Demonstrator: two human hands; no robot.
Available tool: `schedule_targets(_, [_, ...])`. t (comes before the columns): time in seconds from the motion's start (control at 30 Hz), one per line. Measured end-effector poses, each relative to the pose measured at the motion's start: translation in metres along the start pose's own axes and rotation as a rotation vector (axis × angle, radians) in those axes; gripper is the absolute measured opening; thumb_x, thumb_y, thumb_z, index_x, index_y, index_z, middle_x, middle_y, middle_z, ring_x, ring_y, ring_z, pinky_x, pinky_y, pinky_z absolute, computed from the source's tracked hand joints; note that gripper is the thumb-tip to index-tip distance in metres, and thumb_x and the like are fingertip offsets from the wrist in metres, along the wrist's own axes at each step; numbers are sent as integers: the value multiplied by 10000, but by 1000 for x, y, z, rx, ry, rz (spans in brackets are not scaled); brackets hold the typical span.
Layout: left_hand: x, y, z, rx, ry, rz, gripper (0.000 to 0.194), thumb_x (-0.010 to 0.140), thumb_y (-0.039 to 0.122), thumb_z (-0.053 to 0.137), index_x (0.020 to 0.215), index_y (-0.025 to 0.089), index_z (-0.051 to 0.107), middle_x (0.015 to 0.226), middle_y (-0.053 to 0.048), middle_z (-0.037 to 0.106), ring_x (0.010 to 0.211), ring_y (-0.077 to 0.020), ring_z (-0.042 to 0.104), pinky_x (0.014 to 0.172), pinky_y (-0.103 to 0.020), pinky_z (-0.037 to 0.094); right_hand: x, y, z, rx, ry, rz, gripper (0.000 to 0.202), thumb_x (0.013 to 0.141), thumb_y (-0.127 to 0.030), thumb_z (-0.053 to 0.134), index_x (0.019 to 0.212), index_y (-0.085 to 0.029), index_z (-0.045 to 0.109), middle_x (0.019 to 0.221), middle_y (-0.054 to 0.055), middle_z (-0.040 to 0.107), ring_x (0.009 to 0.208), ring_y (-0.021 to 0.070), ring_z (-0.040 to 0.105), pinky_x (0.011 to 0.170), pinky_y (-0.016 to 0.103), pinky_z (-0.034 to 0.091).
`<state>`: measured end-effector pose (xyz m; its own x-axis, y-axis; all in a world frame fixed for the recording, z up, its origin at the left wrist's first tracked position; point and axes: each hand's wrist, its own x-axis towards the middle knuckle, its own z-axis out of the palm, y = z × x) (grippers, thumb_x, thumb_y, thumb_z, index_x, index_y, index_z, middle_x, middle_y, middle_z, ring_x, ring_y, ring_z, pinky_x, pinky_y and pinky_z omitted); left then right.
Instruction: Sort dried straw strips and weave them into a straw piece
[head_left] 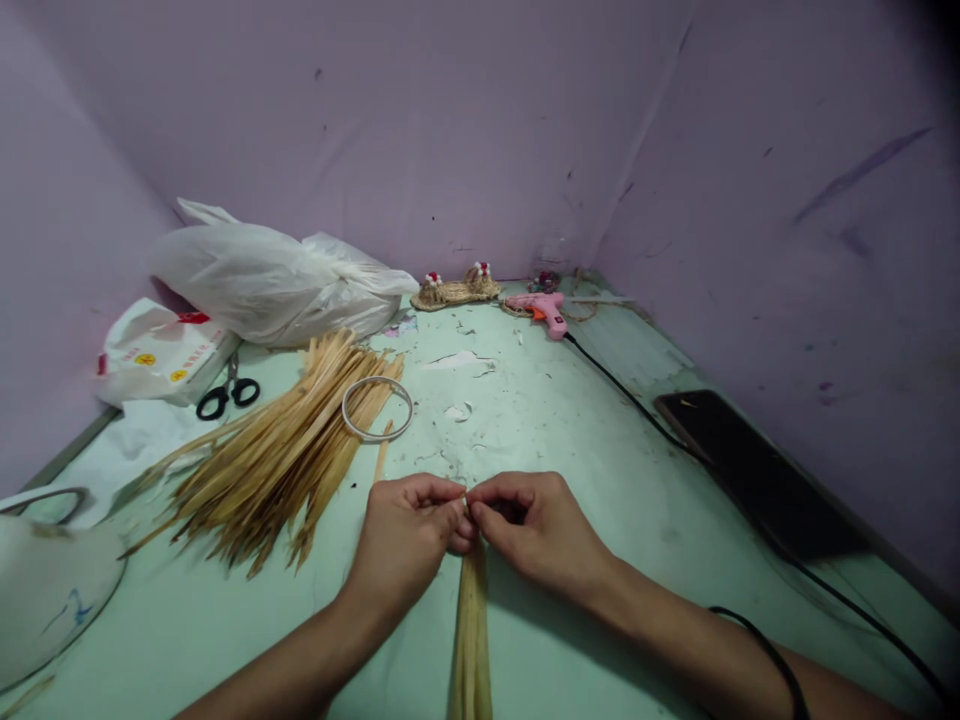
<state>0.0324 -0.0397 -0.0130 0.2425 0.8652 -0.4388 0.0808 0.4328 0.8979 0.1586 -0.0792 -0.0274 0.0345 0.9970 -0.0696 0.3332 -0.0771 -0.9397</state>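
Near the middle of the table, my left hand (420, 525) and my right hand (525, 515) meet, fingertips pinched together. Between them is the top end of a dried leaf strip bundle (472, 640), which hangs down toward the bottom edge of the view. My left hand grips this top end; my right thumb and index finger pinch at the same spot, and the small part between the fingertips is mostly hidden. Left of my hands lies a pile of dried strips (277, 460), with a pale ring (377, 437) resting on its right edge.
Black-handled scissors (232, 392), a white box (165, 350) and a plastic bag (277, 280) lie at left. Woven slippers (456, 292) and a pink glue gun (551, 312) with a black cord (630, 393) sit behind. A phone (757, 470) is at right, a white round object (52, 600) at left.
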Motion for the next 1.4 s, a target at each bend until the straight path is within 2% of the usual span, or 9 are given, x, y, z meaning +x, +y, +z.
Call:
schedule_targets(0.6, [0,-2,0,48,11,7,22,602,85,608,623,88,603,442,-8,596,421,-91,557,444,-183,477,0,2,0,35,-15,23,188,721,-206,514,712,-158,695,660,27,694,598,133,602,567,234,465])
schedule_targets(0.83, [-3,0,1,74,27,3,34,611,93,599,644,89,602,444,-15,603,416,-100,562,456,-201,486,0,-6,-1,-11,114,115,156,679,-223,544,679,-137,674,610,40,670,530,122,567,495,222,434])
schedule_targets(0.97, [-3,0,2,76,24,27,19,594,89,602,609,97,609,443,-8,596,424,-96,556,450,-191,475,0,-4,1,-27,80,81,165,681,-238,541,672,-138,673,604,43,670,517,121,562,490,221,431])
schedule_targets(1.13, [-5,1,4,74,23,54,16,580,90,604,576,99,616,434,-1,588,404,-89,537,428,-186,458,0,-1,2,-52,100,42,169,684,-235,525,655,-139,661,577,36,657,502,116,553,471,211,413])
schedule_targets(1.4, [-5,-1,2,66,14,27,19,597,87,592,599,99,608,429,-8,592,407,-97,548,440,-193,469,1,-3,1,23,92,117,125,653,-198,520,613,-140,623,563,26,634,511,109,546,479,207,410])
